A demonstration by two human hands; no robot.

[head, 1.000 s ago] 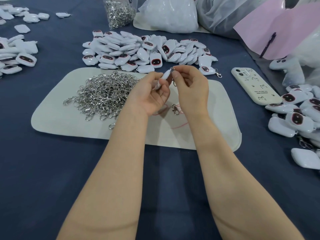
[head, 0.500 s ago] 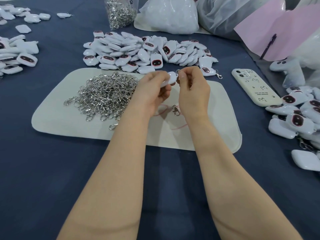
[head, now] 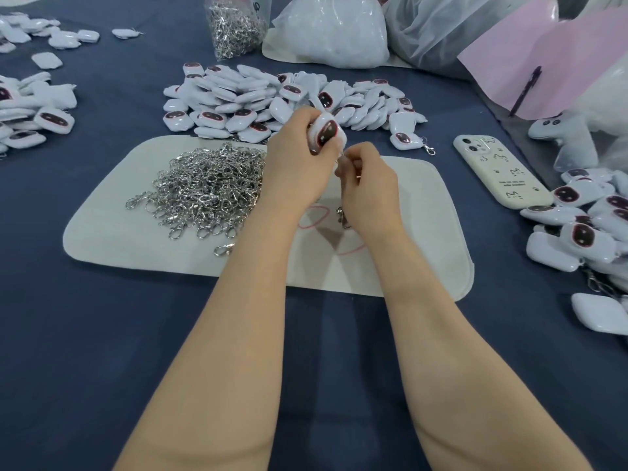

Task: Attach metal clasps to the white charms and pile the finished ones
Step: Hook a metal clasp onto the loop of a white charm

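Above the far edge of the cream mat (head: 424, 266), the left hand (head: 295, 164) grips a white charm (head: 327, 133), fingers and thumb curled round its sides so that the dark red face is turned up toward the camera. The right hand (head: 370, 188) sits just beside it, meeting the charm at its lower edge, fingertips pressed together in a tight pinch. What they pinch is all but hidden; I judge it to be a clasp being worked onto the charm's loop.

A heap of loose clasps (head: 210, 188) lies on the mat's left half, near the left wrist, and a stray clasp (head: 341, 215) lies on the mat under the right hand. Beyond the mat is the pile of bare charms (head: 258, 96). The pile at the right (head: 584, 232), with chain showing at its near edge, looks like the finished one. A phone (head: 499, 175) lies between it and the mat.

The charm looks light, puffy and glossy, so it probably gives a little under pressure and could slip from a loose hold. It is best held by its two broad sides, close to the loop end, so the loop cannot twist away. A clasp is small, stiff and sprung, and is best pinched by its body with a fingertip free for the lever. The printed face may scratch against the metal.
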